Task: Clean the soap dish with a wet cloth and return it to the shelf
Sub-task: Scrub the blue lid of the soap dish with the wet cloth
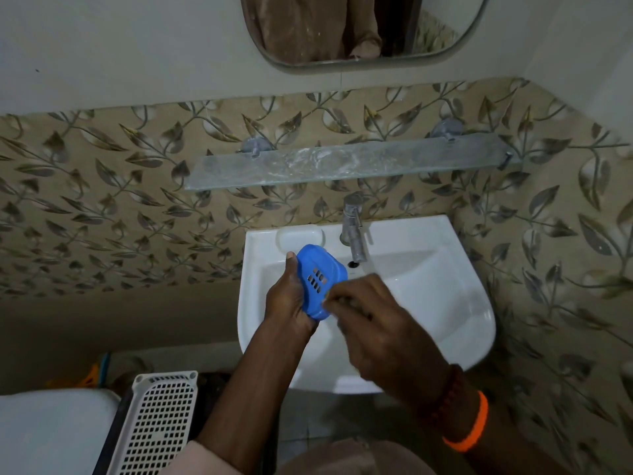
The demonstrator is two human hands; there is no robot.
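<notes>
Two hands over sink (445, 303) — left hand (291, 296) grips soap dish (318, 279).

— The soap dish (318, 281)?
— Blue. The sink (428, 303) is white.
— The wall tiles (120, 200)?
— Beige, grey-brown leaf pattern. The wristband (474, 430) is orange, the basket (157, 426) white.

The sink (445, 303) hangs on the wall below the shelf (342, 166), with the tap (354, 231) at its back rim between them. Above the shelf is the mirror (359, 29). The soap dish (317, 279) is over the left part of the basin, in the left hand (287, 299); the right hand (370, 320) touches its right edge. A perforated basket (157, 423) stands lower left of the sink.
</notes>
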